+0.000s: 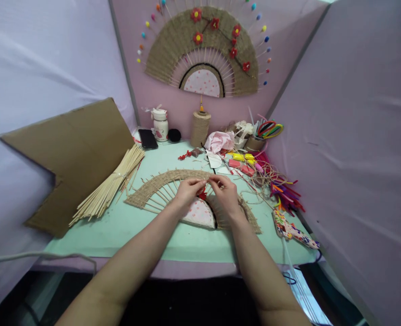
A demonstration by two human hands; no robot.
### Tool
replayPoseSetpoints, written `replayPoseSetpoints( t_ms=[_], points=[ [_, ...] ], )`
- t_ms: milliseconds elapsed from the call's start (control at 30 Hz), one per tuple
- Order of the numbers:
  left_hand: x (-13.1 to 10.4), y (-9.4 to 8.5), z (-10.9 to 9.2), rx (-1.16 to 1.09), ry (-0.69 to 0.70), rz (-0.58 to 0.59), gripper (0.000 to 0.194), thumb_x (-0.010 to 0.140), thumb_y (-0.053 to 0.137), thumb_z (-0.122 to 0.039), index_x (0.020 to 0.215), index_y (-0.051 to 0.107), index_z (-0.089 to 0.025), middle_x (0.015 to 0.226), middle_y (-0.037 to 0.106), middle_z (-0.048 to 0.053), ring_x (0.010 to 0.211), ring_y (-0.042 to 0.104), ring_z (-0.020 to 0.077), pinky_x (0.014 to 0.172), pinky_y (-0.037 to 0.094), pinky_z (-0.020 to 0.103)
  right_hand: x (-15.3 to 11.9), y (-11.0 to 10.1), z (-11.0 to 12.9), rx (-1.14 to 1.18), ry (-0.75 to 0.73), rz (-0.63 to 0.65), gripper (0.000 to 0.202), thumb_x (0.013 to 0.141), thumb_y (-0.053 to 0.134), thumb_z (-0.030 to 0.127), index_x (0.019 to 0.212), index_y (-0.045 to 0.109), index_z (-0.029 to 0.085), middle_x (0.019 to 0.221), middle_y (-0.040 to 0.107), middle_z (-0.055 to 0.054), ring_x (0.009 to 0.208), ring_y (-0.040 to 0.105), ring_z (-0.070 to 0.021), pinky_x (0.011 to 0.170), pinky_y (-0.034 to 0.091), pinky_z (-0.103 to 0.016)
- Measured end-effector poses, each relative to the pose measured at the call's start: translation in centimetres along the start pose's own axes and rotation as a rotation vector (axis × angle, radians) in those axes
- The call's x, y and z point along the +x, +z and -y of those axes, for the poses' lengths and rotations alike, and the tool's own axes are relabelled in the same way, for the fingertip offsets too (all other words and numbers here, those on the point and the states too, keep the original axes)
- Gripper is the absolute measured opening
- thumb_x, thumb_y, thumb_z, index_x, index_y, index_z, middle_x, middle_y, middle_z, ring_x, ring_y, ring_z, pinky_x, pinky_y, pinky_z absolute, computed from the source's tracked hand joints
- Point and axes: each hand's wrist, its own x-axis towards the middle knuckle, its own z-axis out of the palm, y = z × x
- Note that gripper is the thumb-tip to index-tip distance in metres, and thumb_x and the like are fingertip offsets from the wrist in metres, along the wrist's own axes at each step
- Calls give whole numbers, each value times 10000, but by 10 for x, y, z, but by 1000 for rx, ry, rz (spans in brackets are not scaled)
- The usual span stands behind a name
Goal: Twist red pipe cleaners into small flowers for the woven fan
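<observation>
My left hand (188, 195) and my right hand (225, 194) meet over the middle of a woven fan (149, 192) lying on the table. The fingertips of both are pinched close together around a small red piece (202, 194), which looks fuzzy. Part of it is hidden by the fingers, so its exact shape cannot be told. Below the hands shows the fan's white half-round centre with pink dots (200, 213), edged in black on the right. Thin sticks radiate from it to the twine-woven outer band. My right hand and wrist cover part of the fan's right side.
A bundle of thin sticks (110, 185) leans by cardboard (78, 149) at left. Behind stand a white bottle (160, 124) and a twine spool (200, 129). Pipe cleaners (288, 194) and a patterned glue gun (293, 231) lie right. A finished fan (166, 50) hangs on the wall.
</observation>
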Motion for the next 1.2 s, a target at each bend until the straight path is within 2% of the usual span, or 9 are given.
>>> replayPoseSetpoints(
  t_ms=[133, 233, 433, 567, 733, 1033, 1200],
  points=[
    [-2, 3, 0, -34, -5, -39, 353, 548, 803, -436, 687, 699, -128, 570, 548, -6, 540, 434, 85, 542, 335, 241, -4, 1, 4, -181, -187, 19, 212, 884, 511, 292, 949, 699, 216, 936, 708, -73, 922, 599, -216, 836, 458, -360],
    [-2, 2, -1, -20, 26, -96, 379, 549, 797, -447, 737, 714, -129, 595, 572, -2, 542, 433, 83, 543, 331, 239, -5, 1, 6, -240, -222, 15, 228, 906, 488, 293, 966, 694, 214, 934, 710, -71, 910, 599, -216, 843, 453, -365],
    [-4, 2, -2, 67, 105, -105, 342, 597, 765, -444, 731, 722, -131, 592, 583, 8, 569, 453, 99, 556, 341, 238, -7, 4, 7, -273, -225, 57, 215, 904, 490, 279, 969, 686, 217, 955, 713, -69, 924, 612, -220, 852, 460, -364],
    [-6, 4, -4, 93, 95, -98, 363, 604, 747, -478, 727, 728, -138, 579, 593, 19, 593, 491, 124, 565, 361, 247, -8, 6, 6, -250, -197, 52, 239, 899, 491, 272, 1077, 636, 207, 1016, 702, -81, 931, 626, -213, 851, 469, -354],
    [-8, 6, -9, 95, 79, -112, 365, 593, 751, -489, 738, 733, -155, 559, 587, 13, 608, 511, 135, 569, 369, 248, -10, 7, 5, -250, -157, 56, 278, 897, 498, 294, 1154, 553, 201, 909, 709, -74, 865, 641, -216, 810, 475, -359],
    [-9, 7, -13, 92, 62, -96, 343, 585, 761, -461, 728, 734, -151, 530, 564, 1, 590, 501, 128, 571, 358, 250, -10, 5, 5, -283, -171, 70, 249, 883, 498, 260, 1124, 518, 201, 938, 681, -92, 921, 614, -231, 824, 460, -373],
    [-8, 5, -16, 101, 60, -97, 362, 578, 761, -480, 714, 719, -147, 533, 555, 0, 577, 478, 118, 545, 336, 242, -8, 2, 10, -145, -72, 90, 281, 872, 522, 326, 1118, 554, 194, 964, 675, -96, 879, 609, -218, 818, 456, -364]
  ],
)
